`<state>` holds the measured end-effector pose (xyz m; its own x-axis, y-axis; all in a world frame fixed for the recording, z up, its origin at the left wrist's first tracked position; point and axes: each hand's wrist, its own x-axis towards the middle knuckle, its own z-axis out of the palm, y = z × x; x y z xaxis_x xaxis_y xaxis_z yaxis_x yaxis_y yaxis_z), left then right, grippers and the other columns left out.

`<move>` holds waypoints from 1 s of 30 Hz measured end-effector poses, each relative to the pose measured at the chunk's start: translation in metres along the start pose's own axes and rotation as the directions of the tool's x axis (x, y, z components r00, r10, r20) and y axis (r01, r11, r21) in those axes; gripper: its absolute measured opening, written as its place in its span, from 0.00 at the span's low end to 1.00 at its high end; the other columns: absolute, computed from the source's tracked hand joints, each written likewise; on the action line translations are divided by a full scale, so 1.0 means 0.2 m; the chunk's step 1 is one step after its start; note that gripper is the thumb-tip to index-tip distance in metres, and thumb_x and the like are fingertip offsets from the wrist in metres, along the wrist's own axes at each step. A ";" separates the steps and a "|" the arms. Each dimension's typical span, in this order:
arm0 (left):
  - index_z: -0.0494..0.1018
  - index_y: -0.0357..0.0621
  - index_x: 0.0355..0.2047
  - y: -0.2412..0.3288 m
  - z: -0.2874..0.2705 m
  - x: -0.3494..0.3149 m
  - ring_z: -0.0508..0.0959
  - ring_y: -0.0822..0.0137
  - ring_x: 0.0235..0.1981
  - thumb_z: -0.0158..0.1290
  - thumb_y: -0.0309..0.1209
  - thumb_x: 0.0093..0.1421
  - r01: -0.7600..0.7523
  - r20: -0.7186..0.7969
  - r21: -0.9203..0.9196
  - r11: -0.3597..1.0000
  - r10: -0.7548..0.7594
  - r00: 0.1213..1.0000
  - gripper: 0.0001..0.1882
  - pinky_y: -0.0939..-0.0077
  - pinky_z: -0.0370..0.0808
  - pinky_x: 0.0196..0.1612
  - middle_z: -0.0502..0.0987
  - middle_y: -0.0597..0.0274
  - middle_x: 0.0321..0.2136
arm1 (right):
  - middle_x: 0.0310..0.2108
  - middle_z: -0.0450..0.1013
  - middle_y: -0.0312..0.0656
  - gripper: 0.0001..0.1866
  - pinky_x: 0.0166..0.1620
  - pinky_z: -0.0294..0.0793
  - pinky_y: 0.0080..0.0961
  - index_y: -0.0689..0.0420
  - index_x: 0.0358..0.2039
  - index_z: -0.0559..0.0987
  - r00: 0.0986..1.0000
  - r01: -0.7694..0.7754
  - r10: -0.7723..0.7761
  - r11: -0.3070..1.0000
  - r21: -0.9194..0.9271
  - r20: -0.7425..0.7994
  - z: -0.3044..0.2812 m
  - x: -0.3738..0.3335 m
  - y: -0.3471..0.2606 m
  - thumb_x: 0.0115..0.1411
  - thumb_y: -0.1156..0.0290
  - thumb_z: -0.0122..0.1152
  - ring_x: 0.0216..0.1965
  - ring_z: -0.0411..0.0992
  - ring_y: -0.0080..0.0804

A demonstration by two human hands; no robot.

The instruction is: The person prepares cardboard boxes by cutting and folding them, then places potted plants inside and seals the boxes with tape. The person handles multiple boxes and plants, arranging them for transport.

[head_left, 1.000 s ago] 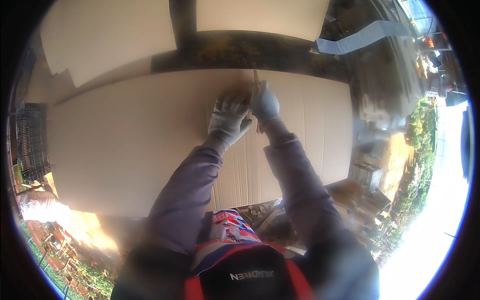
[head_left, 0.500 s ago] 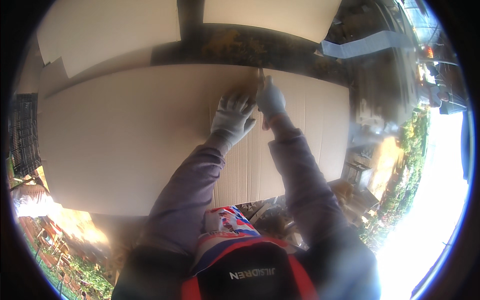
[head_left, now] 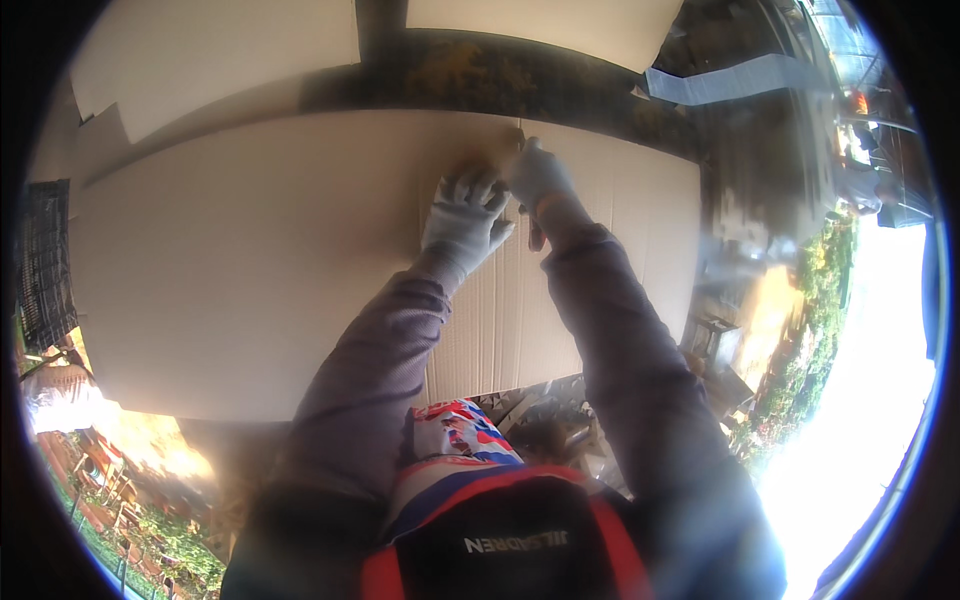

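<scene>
A large brown cardboard sheet (head_left: 250,260) lies in front of me, with faint crease lines running across its right part. My left hand (head_left: 462,222), in a pale glove, rests palm down on it left of these lines, fingers stretched and slightly spread. Just right of it, my gloved right hand (head_left: 542,175) is closed round a knife (head_left: 537,236). The reddish end of its handle sticks out below the fist; the blade end is blurred and mostly hidden. A thin slit shows in the sheet's far edge above this hand.
More cardboard sheets (head_left: 220,60) lie beyond a dark gap at the far side. A pale blue-grey strip (head_left: 740,82) extends at the far right. A black plastic crate (head_left: 45,262) stands at the left edge. Cardboard scraps (head_left: 545,415) lie below the near edge.
My right hand has drawn slightly toward me with the knife, leaving a slit at the far edge. My left hand stays almost in place on the cardboard.
</scene>
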<state>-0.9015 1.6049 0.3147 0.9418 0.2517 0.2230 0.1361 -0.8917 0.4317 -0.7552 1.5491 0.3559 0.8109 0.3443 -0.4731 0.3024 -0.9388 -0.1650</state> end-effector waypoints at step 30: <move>0.73 0.59 0.50 -0.02 0.09 0.01 0.67 0.56 0.57 0.59 0.49 0.52 -0.089 -0.091 0.039 0.995 0.092 0.992 0.25 0.50 0.63 0.59 0.68 0.65 0.56 | 0.27 0.77 0.55 0.16 0.35 0.79 0.45 0.63 0.50 0.69 0.865 0.047 0.090 0.965 -0.259 0.493 0.61 -1.76 0.71 0.63 0.69 0.45 0.32 0.79 0.53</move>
<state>-0.8936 1.6026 0.2973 0.9183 0.2019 0.3405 0.0638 -0.9244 0.3761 -1.0585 1.2930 0.3921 0.4819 0.2089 -0.8510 0.4599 -0.8869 0.0428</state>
